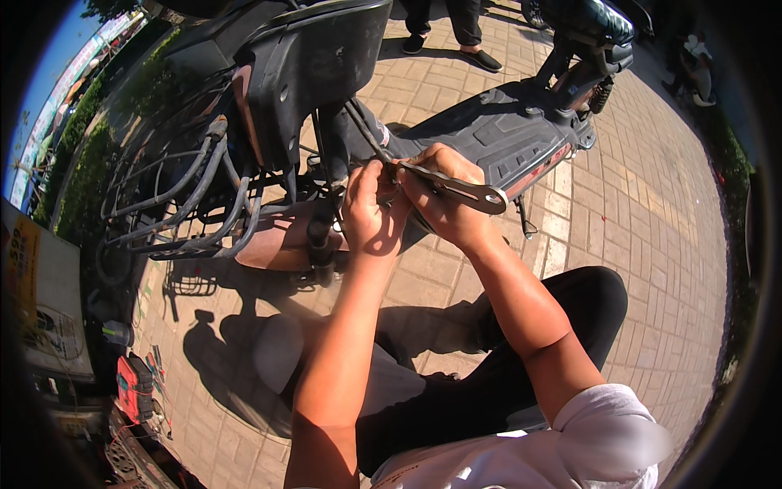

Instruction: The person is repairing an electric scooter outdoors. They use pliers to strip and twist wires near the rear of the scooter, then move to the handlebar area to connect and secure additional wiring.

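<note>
An electric scooter (489, 130) with a black ribbed footboard stands in front of me. My right hand (446, 213) is closed around a flat metal wrench (486, 198), whose handle end with a hole points right, toward me. The wrench's head lies among my fingers and is mostly hidden. Close beside it, my left hand (371, 213) is closed with thumb and fingers pinched together at the lower end of a dark cable (366, 130). What it grips there cannot be made out. Both hands meet just below the scooter's black front panel (322, 73).
A metal wire basket (183, 187) juts out at the left, beside a reddish-brown fender (281, 236). A red and black tool case (134, 389) rests on the paving at the lower left, with thin tools by it. Another person's feet (481, 59) stand beyond the scooter.
</note>
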Action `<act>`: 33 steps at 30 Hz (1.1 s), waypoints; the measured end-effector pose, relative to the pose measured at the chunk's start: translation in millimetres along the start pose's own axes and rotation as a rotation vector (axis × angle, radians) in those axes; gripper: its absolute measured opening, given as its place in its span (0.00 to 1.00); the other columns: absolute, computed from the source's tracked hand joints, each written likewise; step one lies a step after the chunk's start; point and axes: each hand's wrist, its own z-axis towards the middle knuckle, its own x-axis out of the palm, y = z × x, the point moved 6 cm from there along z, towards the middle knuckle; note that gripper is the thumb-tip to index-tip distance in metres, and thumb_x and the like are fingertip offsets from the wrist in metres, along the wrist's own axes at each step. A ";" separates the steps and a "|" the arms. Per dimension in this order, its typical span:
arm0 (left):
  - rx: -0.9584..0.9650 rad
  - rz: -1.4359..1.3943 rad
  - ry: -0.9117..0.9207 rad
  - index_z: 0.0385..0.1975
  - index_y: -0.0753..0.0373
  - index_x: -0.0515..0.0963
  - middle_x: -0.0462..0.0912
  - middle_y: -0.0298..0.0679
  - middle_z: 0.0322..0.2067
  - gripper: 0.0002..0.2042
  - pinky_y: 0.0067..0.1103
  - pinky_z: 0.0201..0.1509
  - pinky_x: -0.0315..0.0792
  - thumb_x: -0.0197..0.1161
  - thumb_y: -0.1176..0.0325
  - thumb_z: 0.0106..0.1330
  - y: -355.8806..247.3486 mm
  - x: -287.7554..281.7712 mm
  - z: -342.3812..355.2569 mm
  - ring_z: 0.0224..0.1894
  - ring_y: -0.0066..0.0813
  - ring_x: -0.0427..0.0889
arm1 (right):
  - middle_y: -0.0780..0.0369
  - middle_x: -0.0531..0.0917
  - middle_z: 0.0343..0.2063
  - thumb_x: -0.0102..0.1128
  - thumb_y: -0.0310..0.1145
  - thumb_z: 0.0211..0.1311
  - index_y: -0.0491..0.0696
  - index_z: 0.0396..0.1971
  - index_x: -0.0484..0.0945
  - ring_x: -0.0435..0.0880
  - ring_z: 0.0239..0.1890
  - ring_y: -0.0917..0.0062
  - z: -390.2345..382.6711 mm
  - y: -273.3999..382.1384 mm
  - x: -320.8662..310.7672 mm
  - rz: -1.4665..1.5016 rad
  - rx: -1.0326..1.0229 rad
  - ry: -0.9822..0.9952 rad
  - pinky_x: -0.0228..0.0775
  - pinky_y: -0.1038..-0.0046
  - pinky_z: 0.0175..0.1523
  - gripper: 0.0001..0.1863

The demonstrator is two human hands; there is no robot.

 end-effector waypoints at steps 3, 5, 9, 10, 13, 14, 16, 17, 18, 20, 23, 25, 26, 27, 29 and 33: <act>-0.009 0.020 -0.029 0.49 0.70 0.75 0.81 0.41 0.42 0.17 0.22 0.47 0.78 0.67 0.75 0.60 -0.4 -3.0 0.6 0.41 0.29 0.83 | 0.55 0.81 0.25 0.68 0.25 0.52 0.42 0.28 0.77 0.82 0.26 0.62 -1.2 0.7 0.6 -0.010 -0.001 0.004 0.74 0.68 0.32 0.07; -0.007 0.028 -0.040 0.48 0.70 0.76 0.81 0.41 0.41 0.17 0.22 0.46 0.78 0.68 0.74 0.60 -1.0 -4.9 1.3 0.40 0.29 0.84 | 0.56 0.81 0.26 0.68 0.25 0.53 0.42 0.28 0.77 0.83 0.27 0.62 -0.8 5.2 1.0 -0.015 -0.024 -0.004 0.75 0.68 0.33 0.07; -0.005 0.047 -0.048 0.47 0.70 0.76 0.82 0.42 0.41 0.17 0.22 0.46 0.78 0.68 0.73 0.60 -7.1 -7.8 2.4 0.39 0.30 0.84 | 0.57 0.82 0.28 0.67 0.24 0.54 0.42 0.29 0.78 0.83 0.29 0.63 -1.6 5.3 3.6 0.004 -0.045 -0.009 0.75 0.69 0.33 0.06; -0.004 0.053 -0.048 0.47 0.71 0.76 0.82 0.43 0.40 0.17 0.22 0.45 0.78 0.69 0.73 0.60 -8.8 -7.8 2.6 0.39 0.30 0.84 | 0.57 0.82 0.28 0.67 0.24 0.54 0.42 0.29 0.78 0.84 0.29 0.63 -1.9 5.1 3.5 0.005 -0.056 -0.013 0.75 0.69 0.33 0.06; -0.004 0.052 -0.061 0.47 0.71 0.76 0.82 0.43 0.39 0.17 0.23 0.45 0.78 0.69 0.73 0.59 -11.7 -7.9 2.5 0.38 0.30 0.84 | 0.57 0.82 0.27 0.67 0.24 0.54 0.42 0.28 0.78 0.84 0.29 0.64 -2.3 4.4 3.5 0.011 -0.088 -0.026 0.75 0.69 0.33 0.05; 0.007 0.051 -0.066 0.46 0.71 0.77 0.82 0.43 0.39 0.16 0.23 0.45 0.78 0.69 0.73 0.59 -12.1 -7.8 2.9 0.38 0.30 0.84 | 0.57 0.82 0.27 0.67 0.24 0.54 0.42 0.27 0.78 0.84 0.28 0.64 -2.4 3.8 3.4 0.013 -0.100 -0.030 0.75 0.69 0.33 0.05; 0.029 0.051 -0.077 0.45 0.70 0.77 0.82 0.42 0.38 0.15 0.23 0.44 0.78 0.69 0.73 0.59 -11.8 -8.3 3.3 0.37 0.30 0.84 | 0.57 0.82 0.26 0.67 0.24 0.54 0.42 0.27 0.78 0.83 0.27 0.64 -1.2 5.4 3.8 0.019 -0.114 -0.046 0.75 0.70 0.32 0.05; 0.010 0.054 -0.074 0.44 0.70 0.77 0.83 0.42 0.38 0.15 0.23 0.44 0.77 0.69 0.73 0.59 -9.9 -9.2 3.2 0.37 0.29 0.84 | 0.56 0.82 0.26 0.67 0.24 0.54 0.42 0.26 0.78 0.83 0.27 0.64 0.4 7.8 5.0 0.022 -0.117 -0.058 0.75 0.70 0.31 0.06; -0.009 0.058 -0.072 0.43 0.70 0.78 0.83 0.42 0.37 0.14 0.23 0.44 0.77 0.69 0.74 0.59 -8.0 -10.3 3.2 0.37 0.29 0.84 | 0.56 0.82 0.26 0.68 0.23 0.53 0.42 0.26 0.78 0.83 0.27 0.64 2.0 10.1 5.7 0.025 -0.121 -0.071 0.75 0.71 0.31 0.06; -0.047 0.053 -0.068 0.42 0.70 0.78 0.83 0.41 0.36 0.13 0.22 0.43 0.76 0.69 0.74 0.59 -6.5 -10.5 2.8 0.36 0.27 0.83 | 0.57 0.81 0.25 0.68 0.23 0.54 0.41 0.26 0.77 0.83 0.25 0.67 4.8 12.1 5.8 -0.021 -0.113 -0.067 0.74 0.72 0.30 0.06; -0.104 -0.044 -0.114 0.40 0.70 0.79 0.84 0.37 0.33 0.09 0.17 0.42 0.75 0.67 0.78 0.61 -5.6 -6.8 3.2 0.34 0.21 0.82 | 0.60 0.82 0.24 0.67 0.24 0.57 0.40 0.26 0.77 0.82 0.24 0.75 3.9 2.9 -0.3 0.153 0.088 -0.160 0.72 0.74 0.28 0.06; -0.222 -0.237 -0.113 0.39 0.70 0.79 0.84 0.35 0.33 0.07 0.16 0.42 0.74 0.66 0.79 0.62 3.3 -3.6 3.6 0.35 0.18 0.81 | 0.62 0.82 0.23 0.66 0.26 0.61 0.39 0.28 0.77 0.80 0.25 0.83 4.9 0.8 -11.2 0.182 0.111 -0.222 0.71 0.78 0.28 0.07; -0.282 -0.330 -0.112 0.38 0.69 0.79 0.84 0.34 0.33 0.06 0.16 0.42 0.74 0.66 0.79 0.63 7.5 -2.2 3.4 0.35 0.17 0.81 | 0.60 0.83 0.23 0.65 0.27 0.62 0.38 0.30 0.78 0.81 0.27 0.82 5.7 -1.9 -16.0 0.235 0.182 -0.206 0.72 0.79 0.31 0.08; -0.314 -0.414 -0.107 0.37 0.69 0.80 0.84 0.33 0.33 0.05 0.15 0.43 0.74 0.66 0.80 0.63 10.4 -2.0 4.2 0.35 0.17 0.80 | 0.60 0.83 0.24 0.64 0.26 0.61 0.37 0.30 0.78 0.82 0.28 0.81 7.9 1.0 -19.2 0.194 0.210 -0.160 0.73 0.79 0.33 0.07; -0.372 -0.476 -0.052 0.37 0.69 0.80 0.84 0.34 0.33 0.05 0.15 0.43 0.75 0.66 0.80 0.63 15.1 -2.9 4.4 0.35 0.17 0.80 | 0.59 0.84 0.26 0.63 0.25 0.61 0.37 0.32 0.78 0.84 0.30 0.80 11.6 4.3 -22.9 0.185 0.272 -0.083 0.74 0.79 0.35 0.06; -0.418 -0.664 0.011 0.38 0.69 0.80 0.84 0.35 0.35 0.04 0.17 0.45 0.77 0.63 0.79 0.66 20.8 -4.0 5.7 0.36 0.20 0.81 | 0.58 0.85 0.28 0.60 0.24 0.59 0.38 0.35 0.79 0.85 0.33 0.79 11.0 2.7 -22.5 0.175 0.359 0.155 0.75 0.76 0.37 0.06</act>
